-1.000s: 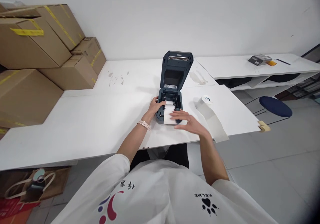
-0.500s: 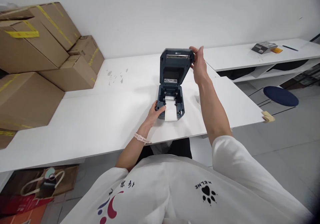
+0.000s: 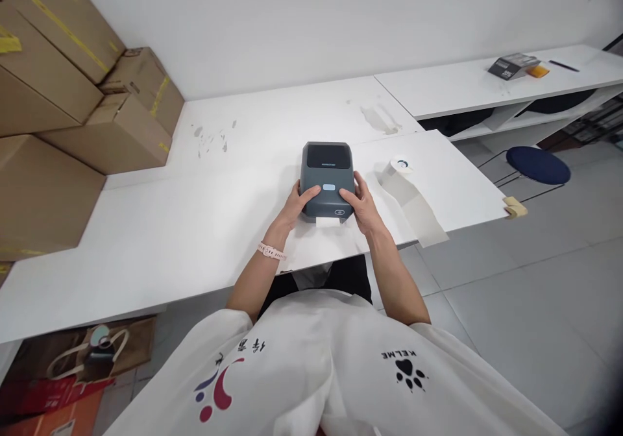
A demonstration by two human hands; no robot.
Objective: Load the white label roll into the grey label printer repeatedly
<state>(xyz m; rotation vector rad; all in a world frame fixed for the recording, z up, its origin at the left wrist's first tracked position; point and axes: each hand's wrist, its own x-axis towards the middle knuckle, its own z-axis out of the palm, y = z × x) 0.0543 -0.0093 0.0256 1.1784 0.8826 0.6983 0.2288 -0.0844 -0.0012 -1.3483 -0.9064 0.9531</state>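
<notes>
A dark grey-blue label printer [image 3: 327,175] stands on the white table [image 3: 219,228] in front of me, its lid down. From its front slot sticks a short strip of white label paper [image 3: 328,222]. My left hand [image 3: 296,204] grips the printer's left side, thumb on the lid. On the opposite side my right hand [image 3: 363,204] does the same, its thumb near the pale blue button [image 3: 329,187]. To the right lies a roll of label paper [image 3: 396,169], a long strip unrolled from it and hanging over the table's front edge.
Cardboard boxes [image 3: 121,131] with yellow tape are stacked at the left. A grey box [image 3: 511,66] and a black pen [image 3: 563,65] lie on the far right shelf. Below it stands a blue stool [image 3: 538,165]. Bags [image 3: 97,358] sit under the table at the left.
The printer's lid has swung down from raised to closed, hiding the inside. My right hand has come down from the lid's top corner to the printer's right side. The paper roll is now uncovered.
</notes>
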